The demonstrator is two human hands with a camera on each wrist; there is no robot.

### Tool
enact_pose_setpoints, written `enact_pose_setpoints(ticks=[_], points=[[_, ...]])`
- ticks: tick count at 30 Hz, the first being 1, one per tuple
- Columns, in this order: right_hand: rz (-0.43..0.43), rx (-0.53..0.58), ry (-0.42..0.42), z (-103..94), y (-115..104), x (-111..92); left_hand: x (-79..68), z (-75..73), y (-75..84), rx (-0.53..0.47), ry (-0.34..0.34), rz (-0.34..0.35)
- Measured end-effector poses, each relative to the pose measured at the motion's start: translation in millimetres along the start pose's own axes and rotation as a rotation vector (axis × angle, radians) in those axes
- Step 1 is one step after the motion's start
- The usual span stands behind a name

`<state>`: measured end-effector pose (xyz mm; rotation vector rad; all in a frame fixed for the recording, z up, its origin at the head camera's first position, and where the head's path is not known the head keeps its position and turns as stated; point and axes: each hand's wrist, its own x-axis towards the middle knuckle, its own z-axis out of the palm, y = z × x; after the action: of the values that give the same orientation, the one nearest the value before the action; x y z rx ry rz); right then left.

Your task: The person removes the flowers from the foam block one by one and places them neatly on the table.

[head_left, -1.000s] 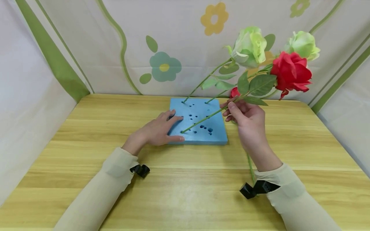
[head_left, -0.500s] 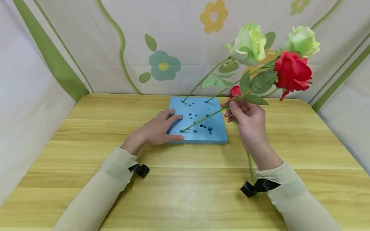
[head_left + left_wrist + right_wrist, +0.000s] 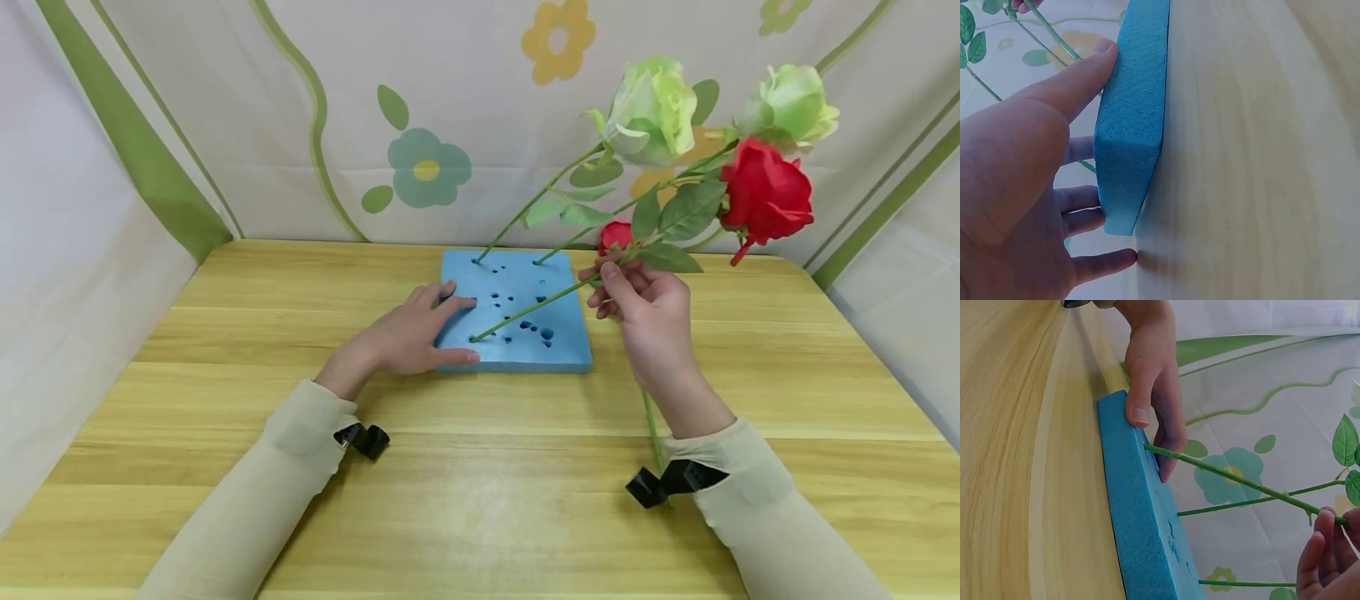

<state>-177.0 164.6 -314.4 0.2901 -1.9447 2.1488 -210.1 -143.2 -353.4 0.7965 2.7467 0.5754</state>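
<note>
A blue foam block (image 3: 558,354) with several holes lies on the wooden table (image 3: 480,500). My left hand (image 3: 405,337) presses its front left corner, fingers flat on top and thumb along the front edge; the left wrist view shows the block (image 3: 1132,125) under that hand (image 3: 1022,187). My right hand (image 3: 645,308) pinches the stem (image 3: 540,304) of a red rose (image 3: 767,196). The stem's tip sits in a hole near the front left of the block. In the right wrist view the stem (image 3: 1235,481) slants from the block (image 3: 1141,519) to my fingers (image 3: 1329,556). Two pale green roses (image 3: 652,108) (image 3: 795,104) stand slanted in the back holes.
Another red flower (image 3: 615,235) lies on the table behind my right hand, its stem (image 3: 651,429) running toward me beneath the wrist. Flower-printed cloth walls (image 3: 420,125) close the back and both sides. Black wrist camera mounts (image 3: 363,439) hang under both sleeves.
My right hand has lifted the red rose slightly up and to the right while its stem tip stays in the block. The left hand has not moved.
</note>
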Motion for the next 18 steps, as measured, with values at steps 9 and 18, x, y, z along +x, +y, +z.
enact_pose_setpoints(ticks=[9, 18], points=[[0.006, -0.010, 0.005, -0.3, -0.7, -0.8, -0.3, -1.3, -1.1, -0.004, 0.004, 0.000], [0.014, -0.022, 0.018, -1.2, -1.1, -0.9, 0.2, -0.8, -1.6, -0.010, 0.006, 0.013]])
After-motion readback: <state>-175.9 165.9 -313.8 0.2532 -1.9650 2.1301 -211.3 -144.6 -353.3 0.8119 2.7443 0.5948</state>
